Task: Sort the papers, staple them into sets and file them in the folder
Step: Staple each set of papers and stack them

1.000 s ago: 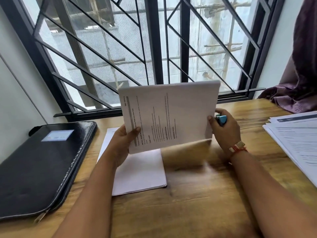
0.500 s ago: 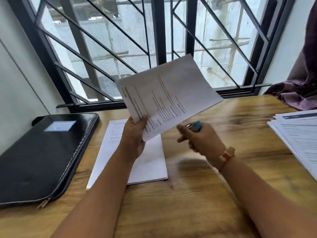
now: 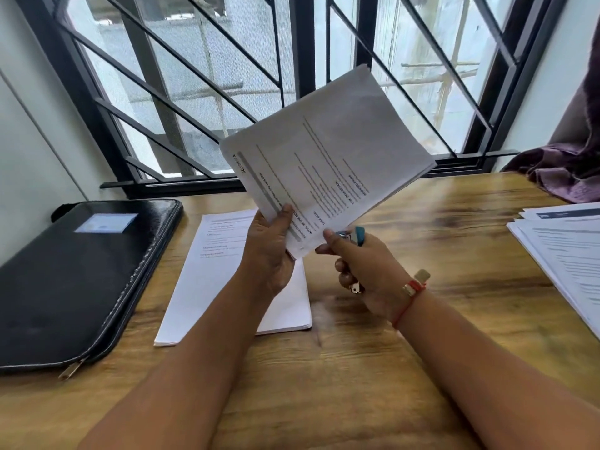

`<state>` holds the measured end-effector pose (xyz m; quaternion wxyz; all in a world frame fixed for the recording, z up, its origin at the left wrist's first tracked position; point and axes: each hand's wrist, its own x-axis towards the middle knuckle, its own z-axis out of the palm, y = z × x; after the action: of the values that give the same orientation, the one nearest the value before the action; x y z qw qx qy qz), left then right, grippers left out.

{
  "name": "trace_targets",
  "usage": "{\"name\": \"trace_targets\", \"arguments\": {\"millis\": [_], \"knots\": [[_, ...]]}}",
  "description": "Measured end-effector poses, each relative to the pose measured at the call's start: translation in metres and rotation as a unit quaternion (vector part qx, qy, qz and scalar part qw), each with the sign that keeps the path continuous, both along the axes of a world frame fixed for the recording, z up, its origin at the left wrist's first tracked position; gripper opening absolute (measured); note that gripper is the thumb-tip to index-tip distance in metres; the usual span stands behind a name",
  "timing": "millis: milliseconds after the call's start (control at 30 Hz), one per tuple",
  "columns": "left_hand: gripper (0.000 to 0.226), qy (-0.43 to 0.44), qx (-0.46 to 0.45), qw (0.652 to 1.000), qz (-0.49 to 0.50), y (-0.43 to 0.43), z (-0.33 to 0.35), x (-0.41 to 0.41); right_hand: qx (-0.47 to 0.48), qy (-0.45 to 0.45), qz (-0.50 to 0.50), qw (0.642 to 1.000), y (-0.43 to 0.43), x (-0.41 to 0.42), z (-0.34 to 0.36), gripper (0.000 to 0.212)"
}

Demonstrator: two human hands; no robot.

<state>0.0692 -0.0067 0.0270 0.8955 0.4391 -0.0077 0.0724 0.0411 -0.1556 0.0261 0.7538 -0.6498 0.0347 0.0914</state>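
Three paper stacks [image 3: 328,164] [image 3: 207,287] [image 3: 565,254], one folder [image 3: 74,280], one stapler [image 3: 358,236], two hands [image 3: 269,251] [image 3: 367,271].

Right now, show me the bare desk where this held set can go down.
Widest bare wooden desk: between the flat paper stack and the spread papers at the right edge. Also the near strip, crossed by both forearms. Crowded left: black zip folder beside that stack.

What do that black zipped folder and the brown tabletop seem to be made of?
The black zipped folder looks like leather or imitation leather: smooth and glossy, with a zip along its edge and a metal pull. The brown tabletop looks like wood or wood-print laminate: dark grain streaks and a soft sheen. The picture leaves that open.
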Motion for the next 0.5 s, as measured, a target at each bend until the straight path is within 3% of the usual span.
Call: {"name": "trace_targets", "arguments": {"millis": [100,167,367,500], "knots": [[0.025,-0.005,0.020,1.000,0.016,0.0045,0.0016,0.0015,0.069,0.100,0.071,0.990,-0.0057,0.0018,0.0063,0.058],[0.026,-0.001,0.032,0.999,0.026,0.0072,0.0021,0.0019,0.097,0.135,0.117,0.979,-0.0084,0.0024,0.0086,0.063],[0.025,-0.013,0.105,0.993,0.042,0.0037,-0.0009,0.0010,0.106,0.115,0.153,0.976,-0.0072,0.0009,0.0122,0.029],[0.023,-0.016,0.133,0.990,0.052,0.0029,-0.0019,0.0010,0.085,0.096,0.127,0.984,-0.0054,0.0013,0.0120,0.036]]}}
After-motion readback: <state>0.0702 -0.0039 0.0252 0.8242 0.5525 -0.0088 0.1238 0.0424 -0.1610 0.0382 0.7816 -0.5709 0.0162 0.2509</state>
